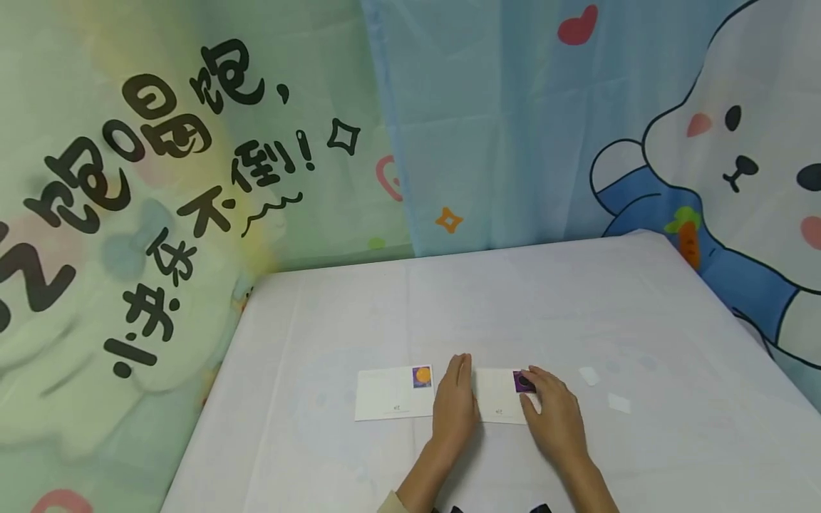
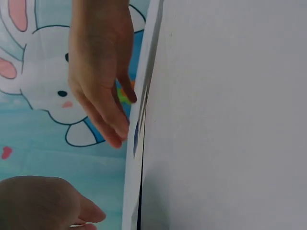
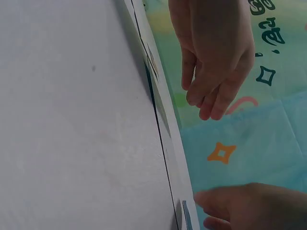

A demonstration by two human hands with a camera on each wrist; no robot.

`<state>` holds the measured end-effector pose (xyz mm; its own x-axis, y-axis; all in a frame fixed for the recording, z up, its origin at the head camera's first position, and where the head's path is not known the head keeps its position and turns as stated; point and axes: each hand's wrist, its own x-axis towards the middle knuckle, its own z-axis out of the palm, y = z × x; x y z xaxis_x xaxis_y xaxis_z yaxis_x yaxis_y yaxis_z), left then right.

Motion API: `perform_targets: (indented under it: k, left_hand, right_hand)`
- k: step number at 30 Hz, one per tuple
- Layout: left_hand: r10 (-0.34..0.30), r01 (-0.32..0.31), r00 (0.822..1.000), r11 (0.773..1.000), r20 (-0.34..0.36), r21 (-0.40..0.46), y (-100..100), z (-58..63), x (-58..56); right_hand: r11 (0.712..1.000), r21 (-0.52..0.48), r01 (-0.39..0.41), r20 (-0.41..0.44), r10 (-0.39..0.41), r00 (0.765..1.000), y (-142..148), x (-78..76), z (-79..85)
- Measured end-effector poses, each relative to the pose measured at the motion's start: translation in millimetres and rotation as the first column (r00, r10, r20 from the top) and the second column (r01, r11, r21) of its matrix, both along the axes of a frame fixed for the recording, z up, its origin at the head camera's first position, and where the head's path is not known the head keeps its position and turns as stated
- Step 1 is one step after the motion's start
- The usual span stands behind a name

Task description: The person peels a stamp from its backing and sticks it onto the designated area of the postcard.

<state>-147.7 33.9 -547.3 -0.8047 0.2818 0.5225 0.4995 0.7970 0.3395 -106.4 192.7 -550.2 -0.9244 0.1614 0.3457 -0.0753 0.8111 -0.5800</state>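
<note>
Two white cards or envelopes lie side by side on the table. The left card (image 1: 388,395) bears a purple stamp with an orange disc (image 1: 421,377) at its upper right corner. On the right card (image 1: 497,399), a dark purple stamp (image 1: 518,377) sits at the same corner, partly hidden by fingers. My left hand (image 1: 456,402) rests over the right card's left edge, fingers straight and together. The fingertips of my right hand (image 1: 556,413) touch the dark stamp, with the thumb lower on the card's right side; its fingers are loosely bent.
Two small pale paper pieces, one farther back (image 1: 589,376) and one nearer (image 1: 618,403), lie right of my right hand. A white cloth covers the table (image 1: 308,320). Printed curtains (image 1: 462,128) hang behind and at the left.
</note>
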Motion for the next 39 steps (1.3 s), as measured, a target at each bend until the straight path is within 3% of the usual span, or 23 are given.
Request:
perform_targets:
  k: [4, 9, 13, 22, 33, 39]
  left_hand:
    - [-0.028, 0.031, 0.999, 0.99, 0.021, -0.138, -6, -4.6, 10.3]
    - [-0.059, 0.105, 0.985, 0.95, 0.16, -0.294, -8, -10.0, 21.0]
    - [-0.082, 0.157, 0.97, 0.931, 0.228, -0.33, -7, -13.4, 26.8]
    - [-0.096, 0.187, 0.966, 0.899, 0.24, -0.396, -5, -11.8, 35.0]
    - [-0.082, 0.195, 0.954, 0.9, 0.287, -0.39, -7, -7.8, 31.8]
    - [-0.115, 0.212, 0.935, 0.939, 0.336, -0.271, -11, 4.2, 21.2]
  right_hand:
    - [0.991, 0.067, -0.116, 0.108, 0.108, 0.988, -3, 3.6, 2.8]
    - [0.98, 0.092, -0.177, 0.204, 0.155, 0.967, -6, 8.3, 4.4]
    - [0.976, 0.129, -0.175, 0.234, 0.142, 0.962, -7, 11.2, 3.1]
    - [0.976, 0.165, -0.143, 0.261, 0.097, 0.961, -5, 18.6, 1.6]
    - [0.976, 0.176, -0.125, 0.221, 0.084, 0.972, -7, 16.1, -0.3]
    - [0.992, 0.103, -0.074, 0.134, 0.06, 0.989, -1, 2.0, 4.6]
